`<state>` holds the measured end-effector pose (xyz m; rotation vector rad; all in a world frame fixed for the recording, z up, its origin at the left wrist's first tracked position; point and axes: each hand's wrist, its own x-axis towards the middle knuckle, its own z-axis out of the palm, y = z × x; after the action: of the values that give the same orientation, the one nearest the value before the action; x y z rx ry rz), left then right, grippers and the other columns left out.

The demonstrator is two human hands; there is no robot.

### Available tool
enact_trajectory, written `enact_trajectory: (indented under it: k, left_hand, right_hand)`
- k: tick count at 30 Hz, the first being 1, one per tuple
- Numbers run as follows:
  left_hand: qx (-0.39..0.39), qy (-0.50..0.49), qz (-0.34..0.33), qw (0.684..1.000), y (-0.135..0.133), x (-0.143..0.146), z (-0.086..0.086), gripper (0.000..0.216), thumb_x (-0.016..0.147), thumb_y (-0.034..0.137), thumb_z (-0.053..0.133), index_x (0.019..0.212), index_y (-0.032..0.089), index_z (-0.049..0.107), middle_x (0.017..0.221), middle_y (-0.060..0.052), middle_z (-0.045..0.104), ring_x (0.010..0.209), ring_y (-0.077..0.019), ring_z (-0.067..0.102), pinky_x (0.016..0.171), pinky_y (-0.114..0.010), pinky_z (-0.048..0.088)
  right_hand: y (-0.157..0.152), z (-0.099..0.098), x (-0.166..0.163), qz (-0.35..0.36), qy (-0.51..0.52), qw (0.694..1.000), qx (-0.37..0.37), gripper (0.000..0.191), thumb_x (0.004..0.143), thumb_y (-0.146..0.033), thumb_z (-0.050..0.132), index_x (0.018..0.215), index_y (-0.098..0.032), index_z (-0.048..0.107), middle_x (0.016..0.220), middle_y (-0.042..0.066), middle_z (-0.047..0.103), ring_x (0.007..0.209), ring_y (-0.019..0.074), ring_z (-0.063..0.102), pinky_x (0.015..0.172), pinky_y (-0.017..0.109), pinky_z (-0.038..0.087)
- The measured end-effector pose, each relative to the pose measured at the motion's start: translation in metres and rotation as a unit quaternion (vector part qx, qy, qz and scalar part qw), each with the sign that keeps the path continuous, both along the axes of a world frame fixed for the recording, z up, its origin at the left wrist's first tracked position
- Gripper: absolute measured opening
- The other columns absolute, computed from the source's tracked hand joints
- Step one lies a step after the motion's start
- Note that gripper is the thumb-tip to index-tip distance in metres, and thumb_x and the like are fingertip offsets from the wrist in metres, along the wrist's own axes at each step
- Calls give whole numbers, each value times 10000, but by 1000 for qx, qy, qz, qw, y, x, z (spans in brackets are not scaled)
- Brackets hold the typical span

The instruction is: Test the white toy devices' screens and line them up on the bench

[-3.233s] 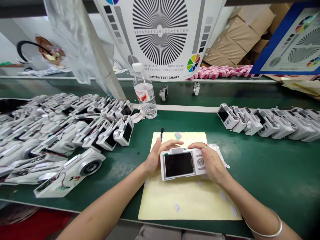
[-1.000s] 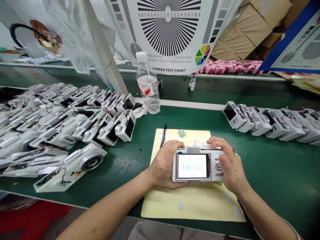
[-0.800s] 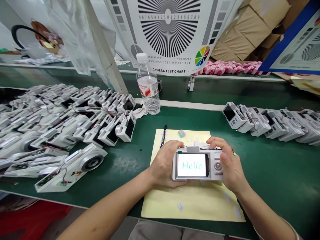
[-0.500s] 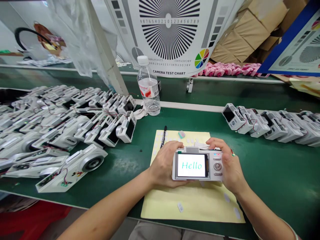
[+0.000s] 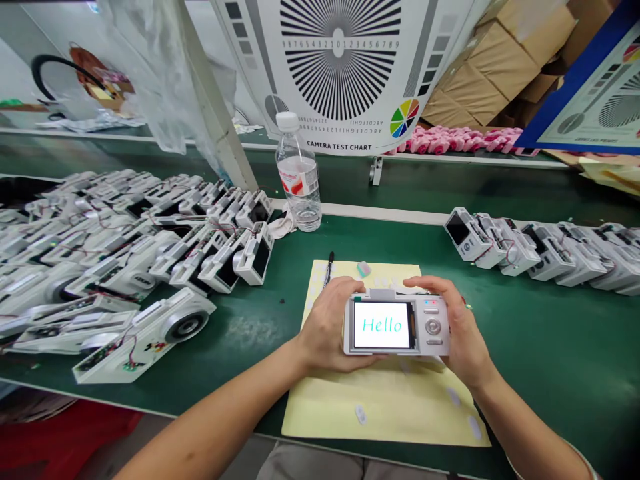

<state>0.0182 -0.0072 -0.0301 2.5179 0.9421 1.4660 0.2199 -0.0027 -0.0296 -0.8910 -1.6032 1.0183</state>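
Note:
A small white digital camera (image 5: 432, 340) is held up level between both hands, its back toward me. Its lit screen reads "Hello" in green letters, and tiny red and blue lights glow above the buttons. My left hand (image 5: 327, 330) wraps the camera's left end, thumb along the top. Around the right end closes my right hand (image 5: 463, 333), with the index finger reaching over the top edge. Below lies a sheet of yellow paper (image 5: 350, 407) bearing several small white stickers. The camera's front is hidden from me.
Many part-open white cameras (image 5: 140, 267) crowd the left of the green table (image 5: 565, 353); several more (image 5: 550, 250) line the right. A water bottle (image 5: 300, 180), a black pen (image 5: 329, 267) and an eraser-like block (image 5: 363, 269) sit near the paper. Behind hangs a camera test chart (image 5: 340, 87).
The right thumb has come off the camera's button side toward its right edge. The camera has shifted very slightly up, its screen still showing "Hello".

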Motion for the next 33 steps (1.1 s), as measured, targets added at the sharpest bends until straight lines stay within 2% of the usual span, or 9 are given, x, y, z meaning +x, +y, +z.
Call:
enact_trajectory:
  k: [4,8,13,17,20,23,27,30,33]
  left_hand:
    - [-31,-9,24,999,0,-1,1,689,632,508,653,1136,156,343,962,-95,491,896,-237,511,779,-391,472]
    - [-50,-13,50,997,1,-3,2,656,638,509,653,1112,171,351,972,-85,491,891,-221,514,766,-357,471]
    - [-58,-2,59,997,6,-5,-2,676,630,569,644,1104,184,353,978,-78,494,901,-212,505,780,-340,461]
    - [-55,2,60,997,9,-5,-4,675,636,588,628,1106,191,352,972,-74,494,896,-207,506,777,-334,461]
    - [-15,-15,58,998,6,-4,-3,671,634,577,635,1104,179,366,944,-72,494,872,-206,508,762,-336,465]
    - [45,-46,80,995,1,-2,-2,781,573,575,686,1141,160,346,913,-74,490,861,-217,506,753,-353,468]
    - [97,-48,118,987,-2,-2,0,862,532,646,667,1148,131,351,863,-72,482,827,-231,497,715,-382,466]
    - [107,-36,132,985,-3,-1,2,816,550,683,621,1098,123,394,867,-79,480,810,-227,490,706,-382,462]
    - [94,-28,135,986,-4,-1,4,772,565,689,602,1058,127,412,860,-78,493,812,-227,483,708,-375,461]
  right_hand:
    - [1,0,0,52,79,993,-75,385,793,-464,455,1139,-297,425,1221,46,494,1081,234,479,792,359,457]
    - [0,3,0,109,129,972,-160,383,772,-261,477,1140,-336,401,1255,2,470,1053,191,513,747,296,485]
    - [-1,6,0,119,145,967,-173,444,757,-138,449,1134,-369,408,1249,-34,451,1069,144,491,813,259,461]
    - [-2,9,-1,127,176,955,-204,476,733,-137,485,1131,-387,411,1224,-41,455,1008,127,513,756,227,477]
    - [1,10,-3,132,216,928,-273,508,679,-152,521,1124,-376,421,1192,-34,484,946,130,543,671,208,489]
    - [7,8,-7,136,246,894,-348,545,626,-147,550,1120,-352,440,1090,-24,540,850,117,572,607,184,487]
    - [14,1,-9,190,241,853,-423,588,642,-139,568,1182,-327,433,1043,-1,558,798,132,591,619,240,518]
    - [15,-4,-9,207,243,837,-445,588,666,-134,564,1207,-317,427,1075,11,555,802,146,602,638,283,535]
    - [14,-5,-7,202,241,836,-449,571,678,-140,563,1206,-314,432,1031,8,571,728,136,612,585,276,541]
